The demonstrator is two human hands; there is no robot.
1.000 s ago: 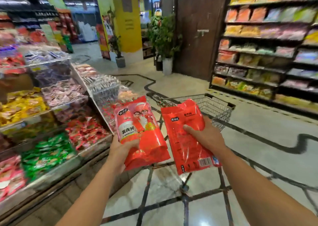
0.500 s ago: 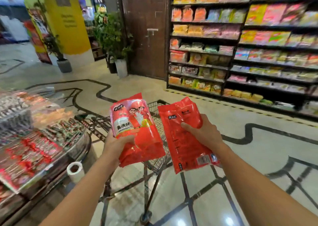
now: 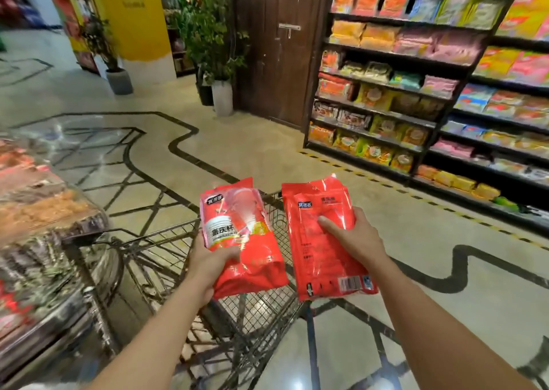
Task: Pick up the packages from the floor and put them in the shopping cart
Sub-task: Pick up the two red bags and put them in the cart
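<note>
I hold two red packages over the wire shopping cart (image 3: 166, 247). My left hand (image 3: 208, 263) grips the lower edge of a red package with a white cup picture (image 3: 240, 235), front side up. My right hand (image 3: 353, 238) holds a second red package (image 3: 315, 253) with its back and barcode toward me, thumb pressed on its face. Both packages hang above the cart's basket, the right one near the basket's right rim. The cart's mesh bottom shows beneath them.
A display bin of wrapped sweets (image 3: 38, 241) stands close on the left, touching the cart's side. Snack shelves (image 3: 430, 92) line the right. A dark wooden door (image 3: 276, 47), potted plants (image 3: 214, 47) and a yellow pillar (image 3: 133, 18) lie ahead across the tiled floor.
My view has swung to the right and come nearer the cart. Both hands, still holding their packages, now sit over the basket; the sweets display has slid toward the left edge.
</note>
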